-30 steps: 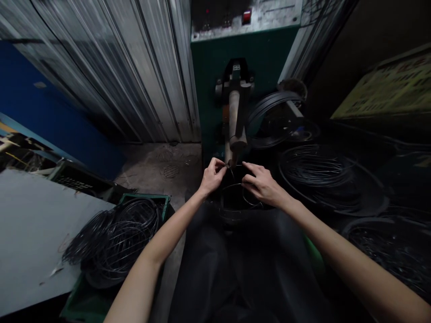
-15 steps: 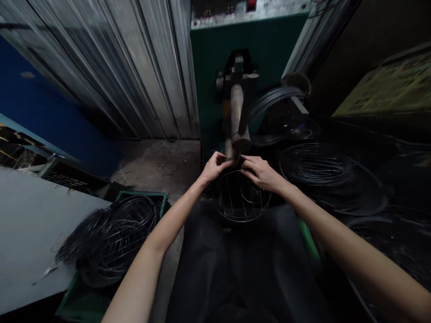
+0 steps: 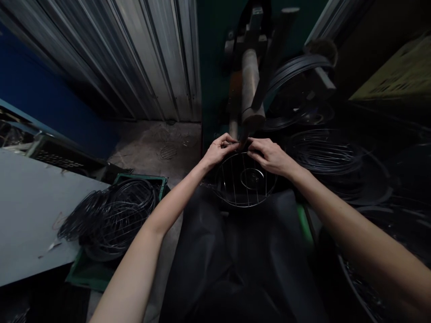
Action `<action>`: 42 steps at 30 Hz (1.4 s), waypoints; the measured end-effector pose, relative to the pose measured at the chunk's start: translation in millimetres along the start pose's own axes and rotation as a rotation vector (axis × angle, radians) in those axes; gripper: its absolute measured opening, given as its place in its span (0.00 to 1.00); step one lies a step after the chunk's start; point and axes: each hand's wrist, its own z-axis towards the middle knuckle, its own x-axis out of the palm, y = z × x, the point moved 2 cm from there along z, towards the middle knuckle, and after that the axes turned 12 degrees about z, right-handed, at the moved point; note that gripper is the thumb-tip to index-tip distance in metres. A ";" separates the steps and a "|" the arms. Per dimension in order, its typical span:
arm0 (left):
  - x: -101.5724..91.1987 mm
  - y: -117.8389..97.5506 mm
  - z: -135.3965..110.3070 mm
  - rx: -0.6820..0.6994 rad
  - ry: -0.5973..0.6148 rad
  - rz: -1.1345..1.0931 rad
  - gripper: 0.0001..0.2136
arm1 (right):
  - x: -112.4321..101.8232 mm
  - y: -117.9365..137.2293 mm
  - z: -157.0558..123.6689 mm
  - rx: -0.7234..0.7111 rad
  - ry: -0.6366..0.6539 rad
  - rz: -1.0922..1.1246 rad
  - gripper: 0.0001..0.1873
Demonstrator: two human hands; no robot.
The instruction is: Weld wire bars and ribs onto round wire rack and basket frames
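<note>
A round wire grid [image 3: 247, 206] with thin parallel bars is held in front of me, its far edge at the tips of a spot-welding machine [image 3: 251, 85]. My left hand [image 3: 217, 151] pinches the far left part of its rim, thumb and fingertips together. On the other side my right hand [image 3: 271, 156] is closed at the far right part of the rim, its fingers curled close to the machine's tip. The exact contact between the wire and the tips is dark and partly hidden by my fingers. Through the bars a smaller wire ring [image 3: 252, 178] shows beneath.
At the left, a green crate [image 3: 89, 273] bears a heap of round wire grids [image 3: 117, 220] beside a pale panel [image 3: 43, 220]. To the right lie stacked wire grids [image 3: 325, 152] and wire hoops [image 3: 299, 67] hanging near the machine. A corrugated metal wall [image 3: 144, 58] stands behind.
My view has shifted, so the machine looks larger and the floor things sit higher in the picture. Both hands stay closed at the grid's far rim by the tips.
</note>
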 end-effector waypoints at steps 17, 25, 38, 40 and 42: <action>-1.5 2.1 2.0 -0.007 -0.007 -0.044 0.14 | -2.5 7.8 5.3 0.065 0.026 -0.007 0.13; -3.3 -5.6 3.7 -0.085 0.001 -0.008 0.13 | -1.0 0.3 6.7 0.084 0.038 0.005 0.14; -1.9 4.1 7.6 -0.067 -0.020 0.010 0.11 | -0.6 -5.2 8.7 0.138 0.079 -0.009 0.14; -1.8 3.0 7.3 -0.061 -0.018 0.023 0.12 | -0.3 -5.1 8.7 0.133 0.076 -0.016 0.14; -2.2 2.0 6.7 -0.067 -0.018 0.050 0.12 | 0.0 -5.3 8.7 0.131 0.076 -0.014 0.14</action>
